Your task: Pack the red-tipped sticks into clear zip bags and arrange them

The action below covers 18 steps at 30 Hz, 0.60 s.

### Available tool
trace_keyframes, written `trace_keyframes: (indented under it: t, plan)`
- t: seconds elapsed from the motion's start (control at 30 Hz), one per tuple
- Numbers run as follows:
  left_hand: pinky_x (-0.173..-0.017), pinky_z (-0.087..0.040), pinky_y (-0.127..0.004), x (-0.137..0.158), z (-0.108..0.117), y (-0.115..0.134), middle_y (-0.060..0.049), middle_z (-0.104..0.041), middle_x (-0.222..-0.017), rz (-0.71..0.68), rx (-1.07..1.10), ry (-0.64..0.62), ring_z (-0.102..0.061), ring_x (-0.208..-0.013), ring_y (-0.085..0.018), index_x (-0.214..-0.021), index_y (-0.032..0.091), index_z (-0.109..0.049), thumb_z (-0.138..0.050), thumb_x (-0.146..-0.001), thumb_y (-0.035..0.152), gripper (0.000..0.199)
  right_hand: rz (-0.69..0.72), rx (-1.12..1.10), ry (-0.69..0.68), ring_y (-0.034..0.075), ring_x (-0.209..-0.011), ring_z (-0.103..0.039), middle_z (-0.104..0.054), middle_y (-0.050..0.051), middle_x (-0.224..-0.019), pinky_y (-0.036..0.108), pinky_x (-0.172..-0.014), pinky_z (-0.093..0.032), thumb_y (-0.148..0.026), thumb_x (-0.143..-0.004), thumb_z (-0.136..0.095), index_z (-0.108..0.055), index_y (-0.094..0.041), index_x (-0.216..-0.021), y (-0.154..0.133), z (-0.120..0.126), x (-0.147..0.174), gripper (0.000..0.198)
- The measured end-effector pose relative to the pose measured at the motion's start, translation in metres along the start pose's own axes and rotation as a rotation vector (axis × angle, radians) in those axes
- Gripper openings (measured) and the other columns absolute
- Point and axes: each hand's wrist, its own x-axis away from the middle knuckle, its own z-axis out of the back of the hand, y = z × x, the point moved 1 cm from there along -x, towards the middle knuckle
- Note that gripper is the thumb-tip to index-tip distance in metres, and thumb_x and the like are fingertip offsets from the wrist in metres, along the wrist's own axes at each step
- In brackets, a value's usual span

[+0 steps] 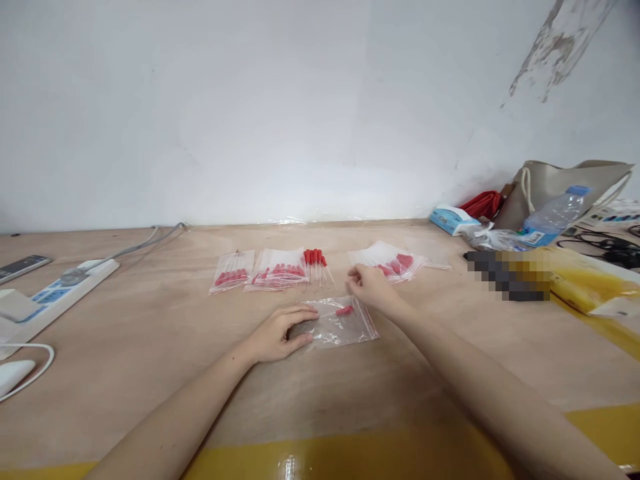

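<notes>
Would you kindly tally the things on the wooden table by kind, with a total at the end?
Filled bags of red-tipped sticks in the far row: 3
Bag under the left hand, one stick inside: 1
Loose bunch of sticks: 1
Power strip: 1
Water bottle: 1
Tissue pack: 1
Tote bag: 1
Total: 9

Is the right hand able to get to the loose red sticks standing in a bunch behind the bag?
Probably yes. The right hand hovers just right of the loose red sticks, with only bare table between them. The left hand is lower, resting on the clear bag, out of the way.
</notes>
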Motion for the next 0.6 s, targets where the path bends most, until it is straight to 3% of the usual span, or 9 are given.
trace_keyframes:
  t: [0.13,0.3,0.37,0.5,0.6]
  plan:
    - [-0.098,-0.037,-0.037,0.0,-0.001,0.001,-0.006,-0.052,-0.123,0.003,0.009,-0.002,-0.048,-0.113,-0.02,-0.119,0.022,-0.051,-0.053,-0.083,0.028,0.038,-0.163,0.11,-0.06,0.02,-0.086,-0.06,-0.065,0.014,-0.093,0.026,-0.072,-0.043,-0.021,-0.075,-0.05,-0.057,-0.009,-0.102,-0.022,-0.026,-0.038,0.03]
    - [-0.099,-0.037,-0.037,0.001,-0.002,0.0,-0.006,-0.052,-0.123,-0.006,0.012,0.006,-0.047,-0.114,-0.02,-0.12,0.022,-0.051,-0.053,-0.083,0.028,0.037,-0.229,0.148,-0.174,0.023,-0.079,-0.063,-0.066,0.016,-0.083,0.025,-0.064,-0.044,-0.012,-0.066,-0.059,-0.062,-0.009,-0.09,-0.025,-0.048,-0.068,0.024]
    - [-0.099,-0.037,-0.036,0.001,-0.002,-0.001,-0.006,-0.052,-0.123,-0.005,0.011,0.005,-0.046,-0.114,-0.02,-0.12,0.022,-0.05,-0.053,-0.083,0.028,0.038,-0.24,0.167,-0.213,0.024,-0.079,-0.063,-0.066,0.016,-0.083,0.025,-0.064,-0.044,-0.007,-0.063,-0.06,-0.061,-0.007,-0.094,-0.02,-0.051,-0.071,0.03]
    - [-0.099,-0.037,-0.037,0.001,-0.002,-0.002,-0.006,-0.052,-0.123,-0.008,0.01,0.006,-0.047,-0.114,-0.02,-0.12,0.023,-0.05,-0.054,-0.083,0.029,0.038,-0.248,0.203,-0.218,0.026,-0.094,-0.059,-0.06,0.02,-0.102,0.028,-0.072,-0.045,-0.01,-0.07,-0.055,-0.052,-0.005,-0.111,-0.011,-0.048,-0.065,0.041]
    - [-0.098,-0.037,-0.037,0.001,-0.002,-0.001,-0.006,-0.052,-0.122,-0.003,0.007,0.009,-0.047,-0.114,-0.021,-0.12,0.022,-0.051,-0.054,-0.082,0.029,0.038,-0.241,0.21,-0.236,0.027,-0.098,-0.057,-0.057,0.021,-0.106,0.03,-0.076,-0.044,-0.013,-0.071,-0.057,-0.051,-0.006,-0.111,-0.011,-0.043,-0.059,0.041]
